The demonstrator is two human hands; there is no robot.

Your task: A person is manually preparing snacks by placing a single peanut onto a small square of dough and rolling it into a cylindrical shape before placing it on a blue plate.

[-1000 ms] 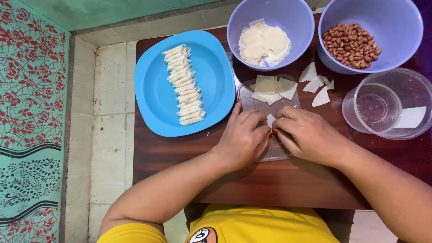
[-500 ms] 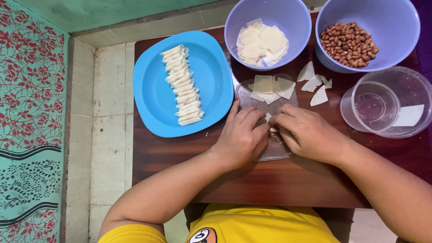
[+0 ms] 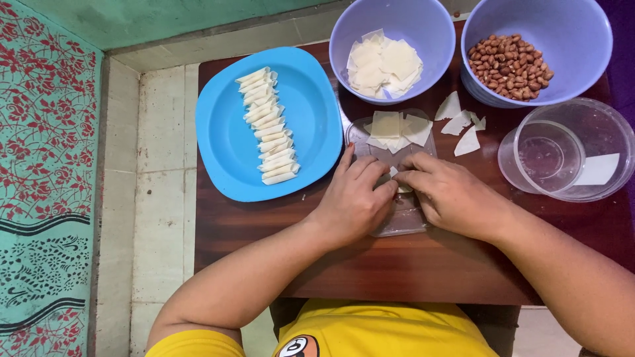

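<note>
Left hand (image 3: 354,198) and right hand (image 3: 444,193) meet fingertip to fingertip over a clear plastic board (image 3: 403,221) on the tabletop (image 3: 410,264). Both are curled, fingers bent in, pinching a small pale wrapper piece (image 3: 395,173) between them. Only a sliver of it shows between the fingers, so I can't tell whether it's rolled or flat. Left index finger sticks out straight toward the spare wrappers; the rest of that hand is closed down on the piece.

Reads as rolling work done flat against the board, both hands low so the piece stays pinned.

Just beyond the fingers, on the far end of the board: a small stack of square wrappers (image 3: 395,129), within reach. Right of that, a few torn triangular scraps (image 3: 461,125) lie loose on the wood.

Left of the hands: blue plate (image 3: 225,142) with a neat column of finished rolls (image 3: 268,127), laid parallel and touching, probably to keep them from unrolling.

Far edge: purple bowl (image 3: 423,16) holding more wrapper sheets, second purple bowl (image 3: 575,30) with peanuts (image 3: 509,66). Right edge: clear round container (image 3: 595,129) with a smaller clear cup (image 3: 542,158) sitting in it, touching the peanut bowl.
</note>
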